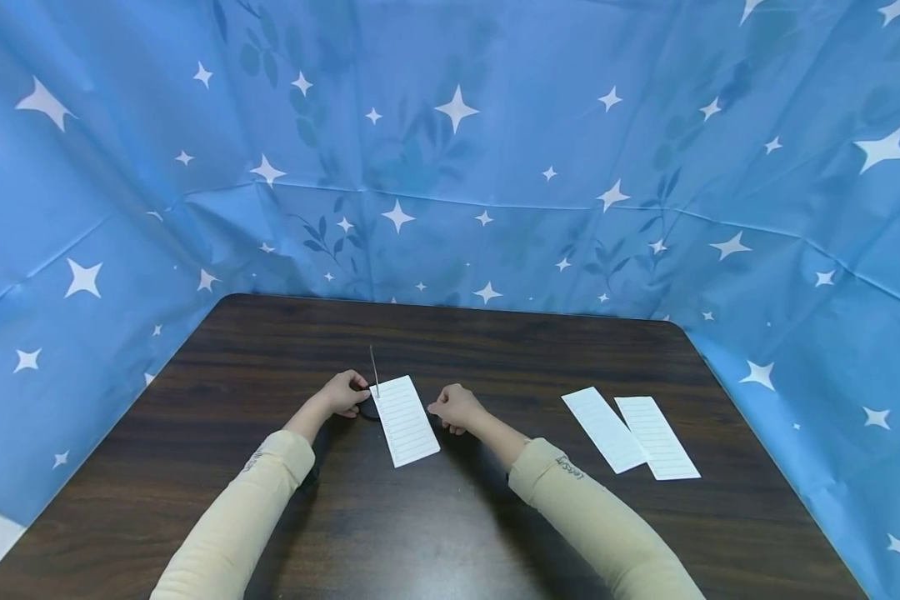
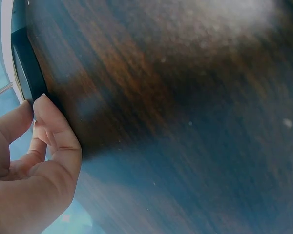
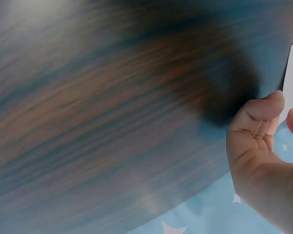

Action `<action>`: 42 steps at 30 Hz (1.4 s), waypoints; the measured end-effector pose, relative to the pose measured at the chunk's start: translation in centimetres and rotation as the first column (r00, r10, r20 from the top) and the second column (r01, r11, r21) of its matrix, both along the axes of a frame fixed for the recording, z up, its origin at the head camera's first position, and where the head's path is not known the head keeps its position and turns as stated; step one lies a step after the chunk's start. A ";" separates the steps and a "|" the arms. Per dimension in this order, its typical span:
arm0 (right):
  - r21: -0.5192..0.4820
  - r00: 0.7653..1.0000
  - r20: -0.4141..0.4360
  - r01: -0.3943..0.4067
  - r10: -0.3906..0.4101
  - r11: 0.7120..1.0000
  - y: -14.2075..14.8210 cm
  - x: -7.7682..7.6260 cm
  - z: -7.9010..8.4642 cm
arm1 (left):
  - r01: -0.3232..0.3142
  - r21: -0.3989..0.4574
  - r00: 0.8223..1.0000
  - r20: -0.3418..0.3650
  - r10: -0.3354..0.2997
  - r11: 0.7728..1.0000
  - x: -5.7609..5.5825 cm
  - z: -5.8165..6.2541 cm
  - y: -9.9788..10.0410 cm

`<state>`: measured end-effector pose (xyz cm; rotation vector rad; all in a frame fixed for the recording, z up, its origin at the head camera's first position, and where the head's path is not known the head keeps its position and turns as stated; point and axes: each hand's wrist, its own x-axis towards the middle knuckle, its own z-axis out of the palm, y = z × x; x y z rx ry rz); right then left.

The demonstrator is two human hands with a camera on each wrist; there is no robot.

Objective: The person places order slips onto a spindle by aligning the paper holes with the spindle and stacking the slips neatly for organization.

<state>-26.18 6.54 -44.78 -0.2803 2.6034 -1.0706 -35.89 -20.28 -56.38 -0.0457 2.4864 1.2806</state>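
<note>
While left fingers (image 2: 52,117) pinch the base (image 2: 28,68), paper (image 1: 407,425) lies alongside.

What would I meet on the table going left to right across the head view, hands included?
Left hand → first sheet → right hand → second sheet → third sheet.

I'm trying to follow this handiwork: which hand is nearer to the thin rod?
Left. The left hand grips the dark disc just beside the thin rod; the right hand is farther off, across the lined sheet, by its right edge.
</note>
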 end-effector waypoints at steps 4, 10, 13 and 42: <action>-0.009 1.000 0.002 -0.013 0.013 1.000 1.2 0.3 0.4 | 0.035 0.006 0.999 -0.015 -0.035 0.999 -1.9 -3.2 -1.2; -0.020 0.999 -0.026 -0.038 0.037 0.999 2.5 0.6 1.3 | 0.034 0.022 0.999 -0.036 -0.033 0.999 -2.8 -4.5 -1.7; -0.018 0.997 -0.062 -0.055 0.054 0.998 3.2 0.8 1.8 | 0.015 0.030 0.999 -0.037 -0.013 0.999 -1.5 -2.3 -1.0; -0.091 0.957 -0.202 -0.231 0.209 0.969 11.9 2.0 2.8 | 0.142 -0.170 0.972 -0.162 -0.169 0.975 9.3 11.5 3.5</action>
